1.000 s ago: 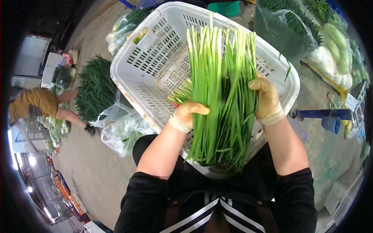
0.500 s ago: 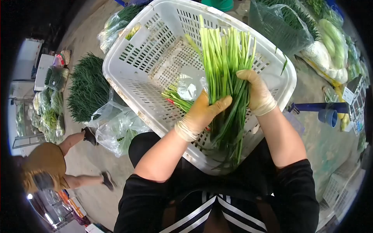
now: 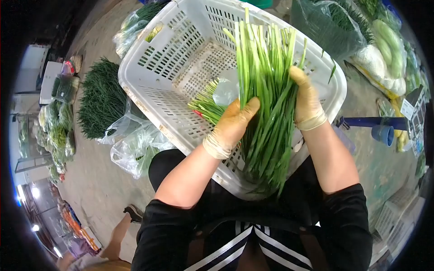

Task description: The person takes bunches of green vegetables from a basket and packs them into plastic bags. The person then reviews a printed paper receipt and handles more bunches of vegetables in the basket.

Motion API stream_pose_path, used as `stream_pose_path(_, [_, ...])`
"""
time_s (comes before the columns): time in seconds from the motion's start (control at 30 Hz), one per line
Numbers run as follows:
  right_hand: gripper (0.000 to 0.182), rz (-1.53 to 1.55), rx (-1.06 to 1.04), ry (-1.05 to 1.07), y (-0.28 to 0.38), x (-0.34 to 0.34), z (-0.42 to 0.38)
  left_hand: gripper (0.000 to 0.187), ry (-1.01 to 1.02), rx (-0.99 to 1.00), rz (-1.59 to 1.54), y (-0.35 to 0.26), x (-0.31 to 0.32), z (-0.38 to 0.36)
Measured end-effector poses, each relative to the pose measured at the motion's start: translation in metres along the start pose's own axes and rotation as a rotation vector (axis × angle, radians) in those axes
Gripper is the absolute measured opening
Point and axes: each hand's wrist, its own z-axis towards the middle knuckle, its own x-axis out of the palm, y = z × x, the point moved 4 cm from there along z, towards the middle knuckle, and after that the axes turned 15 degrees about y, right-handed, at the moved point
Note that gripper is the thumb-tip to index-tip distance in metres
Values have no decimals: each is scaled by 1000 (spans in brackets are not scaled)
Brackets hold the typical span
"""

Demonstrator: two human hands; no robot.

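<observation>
A loose bunch of garlic chives (image 3: 266, 104), with pale cut ends at the top and dark green leaves hanging down, is held over the white plastic crate (image 3: 151, 106). My left hand (image 3: 230, 124), in a thin cream glove, is closed around the bunch's left side, thumb in front. On the other side my right hand (image 3: 309, 97), gloved alike, grips the bunch with its thumb near the stems; its other fingers are hidden behind. Inside the crate, by my left hand, lie another chive bundle (image 3: 210, 104) with a red band and a clear plastic bag (image 3: 226, 91).
Left of the crate are a big heap of dark green chives (image 3: 103, 101) and a crumpled clear bag (image 3: 140, 151). To the right stand a bagged bundle of greens (image 3: 327, 31), a white sack (image 3: 377, 63) and a blue cup (image 3: 382, 135). A person's leg (image 3: 118, 237) shows at lower left.
Both hands have shifted slightly apart and the chives are spread wider, with the leaves fanned out. The passing person has moved from the left toward the bottom of the view.
</observation>
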Motion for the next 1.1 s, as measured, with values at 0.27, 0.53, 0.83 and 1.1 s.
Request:
stream_pose_path(0.27, [83,-533,-69,8,-18,19,10,27,-298,78,1303,11,14,3])
stream_pose_path(0.53, [46,-416,106,-4,-19,0,17,74,-256,-114,1419,-2,30,1])
stream_pose_path(0.83, [74,-140,10,72,-5,3,10,83,-262,57,690,-16,0,-6])
stream_pose_path(1.1, [51,-109,-9,75,-8,12,0,62,-449,-107,769,-6,-11,-1])
